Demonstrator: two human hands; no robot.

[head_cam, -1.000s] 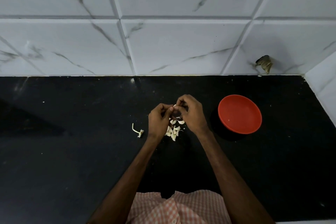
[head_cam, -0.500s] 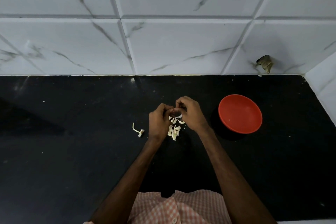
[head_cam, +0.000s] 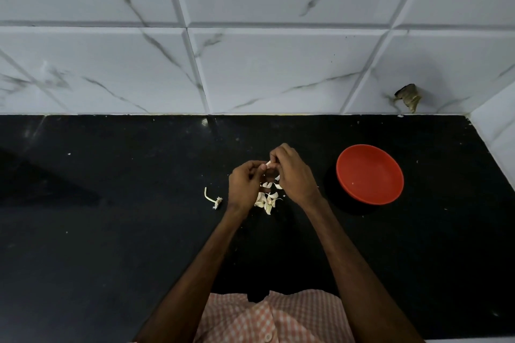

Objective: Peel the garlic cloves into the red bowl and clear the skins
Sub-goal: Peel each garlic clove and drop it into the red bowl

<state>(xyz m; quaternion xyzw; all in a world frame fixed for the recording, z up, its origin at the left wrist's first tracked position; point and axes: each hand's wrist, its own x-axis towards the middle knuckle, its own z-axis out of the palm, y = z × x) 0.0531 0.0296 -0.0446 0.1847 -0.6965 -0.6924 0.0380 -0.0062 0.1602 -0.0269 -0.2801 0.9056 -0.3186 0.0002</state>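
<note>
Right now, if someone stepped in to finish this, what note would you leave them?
Left hand and right hand both pinch one garlic clove between them, above the pile of garlic pieces on the black counter. Red bowl sits to the right; no peeled clove shows in it. A bare stem lies left of the pile. Left to do: finish this clove, peel the rest, clear the skins.

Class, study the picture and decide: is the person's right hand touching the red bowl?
Apart. The head view shows a strip of black countertop between the right hand and the red bowl.
</note>
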